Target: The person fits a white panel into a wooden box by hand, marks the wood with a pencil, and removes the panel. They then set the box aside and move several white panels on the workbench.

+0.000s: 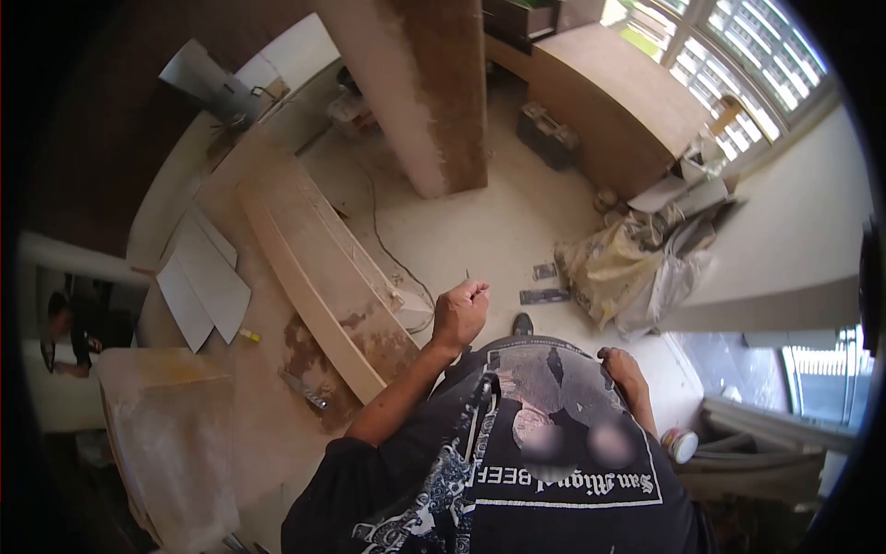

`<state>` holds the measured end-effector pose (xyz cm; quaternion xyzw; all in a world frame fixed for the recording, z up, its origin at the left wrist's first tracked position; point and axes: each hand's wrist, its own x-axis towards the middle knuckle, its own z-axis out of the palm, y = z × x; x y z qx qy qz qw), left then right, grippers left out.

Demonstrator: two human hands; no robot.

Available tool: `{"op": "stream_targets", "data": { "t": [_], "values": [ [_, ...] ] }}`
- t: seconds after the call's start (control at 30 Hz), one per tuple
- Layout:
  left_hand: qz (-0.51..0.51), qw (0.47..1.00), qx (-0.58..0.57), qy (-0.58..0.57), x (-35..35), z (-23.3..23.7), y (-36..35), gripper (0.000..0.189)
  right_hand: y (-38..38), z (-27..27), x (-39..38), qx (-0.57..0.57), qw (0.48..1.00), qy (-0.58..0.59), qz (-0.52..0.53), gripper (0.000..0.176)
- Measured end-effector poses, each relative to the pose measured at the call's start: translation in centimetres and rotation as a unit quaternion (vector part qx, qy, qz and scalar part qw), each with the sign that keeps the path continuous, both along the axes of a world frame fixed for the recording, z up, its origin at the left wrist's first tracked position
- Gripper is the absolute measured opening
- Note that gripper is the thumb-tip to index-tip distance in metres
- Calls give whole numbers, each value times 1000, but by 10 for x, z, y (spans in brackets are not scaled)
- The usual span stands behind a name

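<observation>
My left hand (pixel 460 315) is raised in front of my body, close to the near end of a long wooden board (pixel 323 305). Its fingers are pinched together, and whatever they may hold is too small to make out. My right hand (pixel 626 374) hangs low beside my black shirt (pixel 554 443). Those fingers are curled in, and their inner side is hidden from view. On the brown-stained work surface (pixel 309 346), left of the board, lies a flat tool with a metal blade (pixel 305 390).
White sheets (pixel 205 286) and a small yellow object (pixel 249 336) lie on the left. A stained post (pixel 434 102) stands ahead. Stuffed sacks (pixel 614 263), a toolbox (pixel 547 136) and a tub (pixel 680 445) are rightward. A cable (pixel 377 208) crosses the floor. Another person (pixel 88 332) is far left.
</observation>
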<state>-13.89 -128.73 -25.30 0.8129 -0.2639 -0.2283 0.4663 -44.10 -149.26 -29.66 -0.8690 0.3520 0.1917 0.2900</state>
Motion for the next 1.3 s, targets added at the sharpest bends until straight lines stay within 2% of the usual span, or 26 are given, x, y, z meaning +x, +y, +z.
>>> {"op": "stream_targets", "data": {
  "t": [0.03, 0.1, 0.13, 0.23, 0.37, 0.4, 0.5, 0.53, 0.57, 0.6, 0.63, 0.67, 0.7, 0.77, 0.8, 0.83, 0.87, 0.9, 0.93, 1.03, 1.07, 1.17, 1.27, 1.3],
  "values": [
    [22, 1000, -4, 16, 7, 8, -10, 25, -26, -5, 14, -23, 999, -26, 22, 37],
    [55, 996, -29, -57, 17, 14, -22, 24, -67, 7, 59, -17, 1000, -14, 10, 39],
    [71, 992, -37, -94, 22, 15, -26, 23, -87, 8, 78, -18, 999, -11, 46, 41],
    [144, 984, -24, -100, 29, 11, -27, 21, -122, 20, 135, -58, 983, 31, 174, 41],
    [209, 976, 31, -57, 36, -3, -18, 21, -138, -2, 197, -64, 970, -57, 229, 40],
    [223, 974, 36, -23, 43, -2, -17, 21, -137, 0, 213, -44, 965, -47, 255, 41],
    [246, 968, 20, -39, 75, -6, -13, 20, -124, 8, 262, -14, 959, 29, 282, 42],
    [256, 965, 19, -48, 88, -5, -13, 20, -131, -16, 269, -12, 954, 48, 295, 40],
    [268, 961, 14, -60, 107, -4, -13, 26, -140, -31, 264, -13, 944, -78, 320, 35],
    [280, 957, 11, -69, 121, -4, -12, 34, -144, -50, 267, 118, 953, -155, 233, 31],
    [291, 954, 11, -71, 130, -4, -9, 42, -145, -57, 268, 180, 947, -207, 164, 28],
    [277, 946, 60, -158, 146, -9, -5, 58, -145, -59, 272, 240, 929, -262, 99, 26],
    [325, 937, 37, -123, 155, -9, -6, 59, -141, -63, 275, 231, 921, -308, 60, 24],
    [413, 909, -9, -59, 182, -1, -6, 61, -131, -42, 319, 158, 938, -264, 161, 23],
    [409, 910, -33, -60, 200, -2, -3, 57, -135, -23, 356, 86, 937, -163, 296, 24],
    [406, 910, -56, -59, 216, -5, 1, 53, -134, 5, 392, 10, 906, -53, 421, 24],
    [403, 910, -78, -53, 227, -10, 6, 50, -119, 32, 419, -15, 912, 6, 409, 27],
    [401, 910, -98, -44, 237, -12, 10, 47, -109, 52, 439, -10, 908, 1, 419, 26],
    [410, 901, -133, 48, 248, 13, 13, 33, -101, 68, 459, -4, 903, -7, 429, 26],
    [465, 804, -293, 224, 286, 23, 22, 26, -90, 95, 506, 24, 889, -59, 454, 26],
    [479, 789, -302, 239, 297, 28, 26, 23, -90, 97, 521, 36, 883, -78, 461, 25],
    [545, 766, -308, 147, 329, 17, 23, 23, -122, 35, 567, 41, 884, -36, 464, 25],
    [591, 753, -283, 53, 357, -4, 26, 17, -135, 18, 633, 73, 857, -65, 505, 25],
    [610, 744, -273, 11, 369, -6, 27, 17, -137, 11, 658, 67, 862, -37, 500, 31]
  ]
}}
